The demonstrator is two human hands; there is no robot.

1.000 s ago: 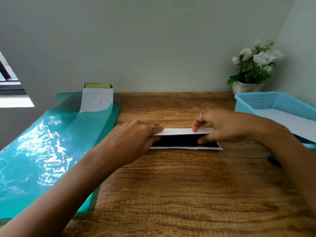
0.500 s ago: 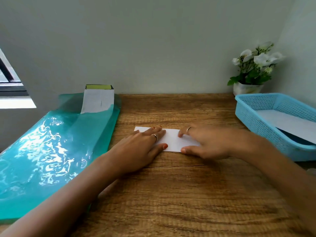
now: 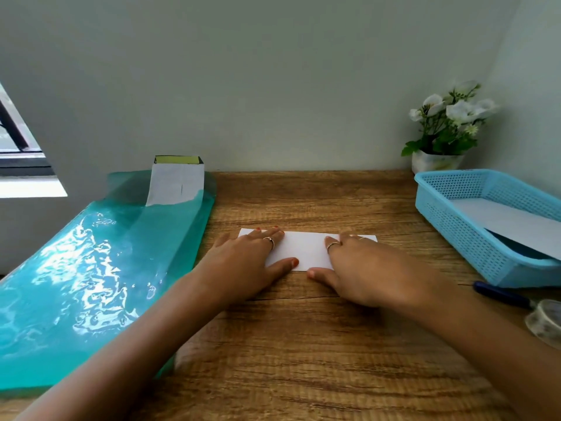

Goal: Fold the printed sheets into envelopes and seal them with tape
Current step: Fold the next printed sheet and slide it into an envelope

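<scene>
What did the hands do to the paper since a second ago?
They folded the flap down over the black print, let go, and now the left hand and right hand press flat on the white folded sheet. The basket and green folder stayed put.

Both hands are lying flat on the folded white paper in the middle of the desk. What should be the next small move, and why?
Probably the right hand should lift and reach for the tape roll at the desk's right edge, while the left hand holds the folded sheet down. The sheet lies flat and closed under straight fingers, and no tape shows on it.
</scene>
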